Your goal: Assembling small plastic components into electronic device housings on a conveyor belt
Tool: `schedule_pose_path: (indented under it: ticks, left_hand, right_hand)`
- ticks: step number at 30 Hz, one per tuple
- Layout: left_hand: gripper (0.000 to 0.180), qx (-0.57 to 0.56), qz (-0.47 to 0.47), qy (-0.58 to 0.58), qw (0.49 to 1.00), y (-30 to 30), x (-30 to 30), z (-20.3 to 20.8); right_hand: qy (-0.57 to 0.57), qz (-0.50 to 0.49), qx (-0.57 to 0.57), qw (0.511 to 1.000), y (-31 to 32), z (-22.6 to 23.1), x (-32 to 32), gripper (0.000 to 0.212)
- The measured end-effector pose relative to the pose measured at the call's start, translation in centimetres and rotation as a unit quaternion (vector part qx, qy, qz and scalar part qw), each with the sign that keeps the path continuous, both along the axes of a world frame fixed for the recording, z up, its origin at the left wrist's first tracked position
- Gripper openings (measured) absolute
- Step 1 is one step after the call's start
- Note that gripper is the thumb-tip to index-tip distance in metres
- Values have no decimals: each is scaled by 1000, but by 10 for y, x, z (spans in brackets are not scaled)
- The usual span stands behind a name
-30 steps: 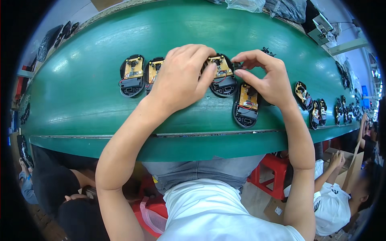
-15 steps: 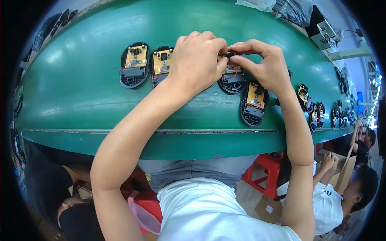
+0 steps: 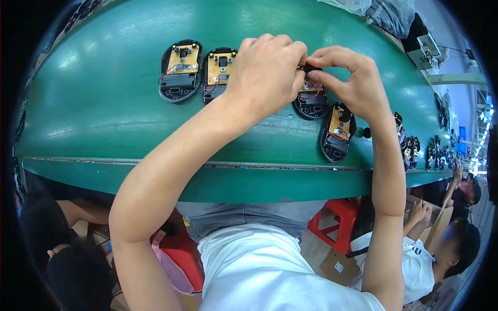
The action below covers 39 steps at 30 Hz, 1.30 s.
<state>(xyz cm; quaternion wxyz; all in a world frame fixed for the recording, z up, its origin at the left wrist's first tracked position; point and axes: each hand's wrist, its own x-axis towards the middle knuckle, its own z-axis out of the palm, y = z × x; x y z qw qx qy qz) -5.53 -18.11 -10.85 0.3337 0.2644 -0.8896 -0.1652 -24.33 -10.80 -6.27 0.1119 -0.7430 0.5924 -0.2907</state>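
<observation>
Both my hands meet over the far end of an open computer mouse base (image 3: 312, 108) that lies on the green bench. My right hand (image 3: 355, 78) pinches a small black part (image 3: 311, 68) between thumb and fingers. Close against it, the fingers of my left hand (image 3: 267, 72) are closed too, with their tips partly hidden. The covered end of that base cannot be seen. To the left lie two similar mouse bases, one whole (image 3: 180, 70) and one (image 3: 217, 72) partly behind my left hand. Another mouse base (image 3: 338, 132) rests nearer, below my right wrist. Each shows a tan circuit board.
The green bench (image 3: 104, 109) runs across, its near edge in front of my body. More mouse parts (image 3: 412, 150) lie along it to the right. Plastic bags (image 3: 391, 15) and a metal fixture (image 3: 423, 49) stand at the far right. Co-workers sit on both sides.
The whole view has shifted slightly, so the left mouse bases appear higher and the others further right. My hands stay closed together over the same mouse base.
</observation>
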Motion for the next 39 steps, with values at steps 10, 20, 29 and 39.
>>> schedule_pose_path:
  ticks: [10, 20, 29, 39]
  left_hand:
    - [17, -17, -14, 8, 1000, -1, -6, 1]
    - [18, -51, -4, 23, 998, -3, -14, -4]
    - [27, -20, -32, -99, 994, 15, -107, -14]
    - [32, -16, -8, -103, 995, 25, -112, -7]
  right_hand:
    - [-19, 34, 322, 946, -48, 35, -20, 18]
    - [138, 102, 113, 979, -21, 30, -13, 17]
    - [-14, 44, 278, 960, -27, 0, -147, 14]
    - [44, 56, 286, 955, -15, 32, -96, 22]
